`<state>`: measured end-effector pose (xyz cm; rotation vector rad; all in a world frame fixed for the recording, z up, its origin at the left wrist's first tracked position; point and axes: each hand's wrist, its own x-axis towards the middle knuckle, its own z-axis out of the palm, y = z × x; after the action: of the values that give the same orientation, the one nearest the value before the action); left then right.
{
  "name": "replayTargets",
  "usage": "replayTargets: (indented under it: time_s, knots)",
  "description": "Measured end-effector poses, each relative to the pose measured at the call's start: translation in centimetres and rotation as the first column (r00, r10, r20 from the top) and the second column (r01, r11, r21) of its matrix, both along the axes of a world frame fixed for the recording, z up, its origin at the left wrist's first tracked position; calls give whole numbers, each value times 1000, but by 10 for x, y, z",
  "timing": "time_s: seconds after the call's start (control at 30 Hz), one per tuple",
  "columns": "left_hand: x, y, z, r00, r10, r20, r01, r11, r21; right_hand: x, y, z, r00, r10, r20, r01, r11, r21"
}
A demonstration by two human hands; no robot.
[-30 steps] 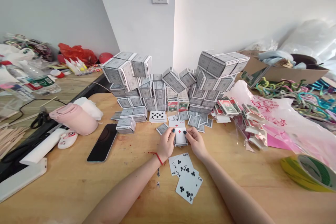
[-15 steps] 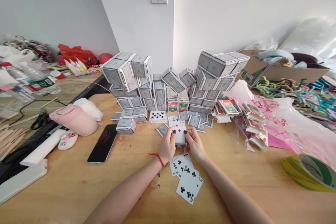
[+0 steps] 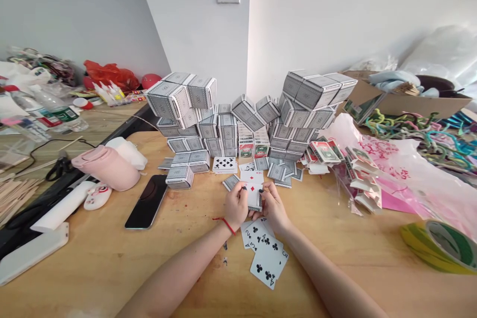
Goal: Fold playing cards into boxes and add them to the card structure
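Note:
Both hands hold one stack of playing cards [image 3: 254, 194] face up over the wooden table [image 3: 112, 263], a red diamond card on top. My left hand [image 3: 235, 206] grips the stack's left side and wears a red string at the wrist. My right hand [image 3: 273, 206] grips the right side, thumb on the top card. A small fan of black club cards [image 3: 265, 251] lies face up on the table just below my hands. More loose cards [image 3: 252, 176] and a nine of spades [image 3: 224, 164] lie just beyond the stack.
A wall of grey card-built cubes [image 3: 238, 119] stands at the back centre. A black phone [image 3: 146, 201], a pink bottle [image 3: 106, 168] and a white box [image 3: 33, 253] lie left. Card packs [image 3: 324, 151], a pink plastic bag [image 3: 395, 174] and a tape roll [image 3: 441, 246] are right.
My hands have drawn slightly closer together and nearer to me with the stack. The right thumb has slid across the top card. The view has shifted a little.

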<state>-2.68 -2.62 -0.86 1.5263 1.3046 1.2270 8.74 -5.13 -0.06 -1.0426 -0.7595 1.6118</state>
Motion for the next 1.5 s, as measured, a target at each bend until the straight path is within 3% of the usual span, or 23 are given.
replayTargets:
  time_s: [0.23,0.57,0.9,1.1,1.33,1.5]
  knots:
    - [-1,0,2,995,2,101,1,1000,-24,-1,0,0,1000,-5,31,4,1000,23]
    - [-1,2,2,951,-80,299,117,987,-107,0,1,1,999,2,-43,1,999,53]
    - [-2,0,6,949,-136,286,167,982,-87,1,2,-2,999,3,-46,1,998,70]
    - [-2,-2,8,963,-115,243,124,992,-25,1,2,-1,999,16,-41,-14,998,57]
    - [-1,-4,7,927,-167,337,204,976,-76,2,3,-2,997,27,-68,-22,997,68]
    - [-4,-4,10,948,-147,282,160,987,-22,2,1,-1,992,58,-110,-50,996,77]
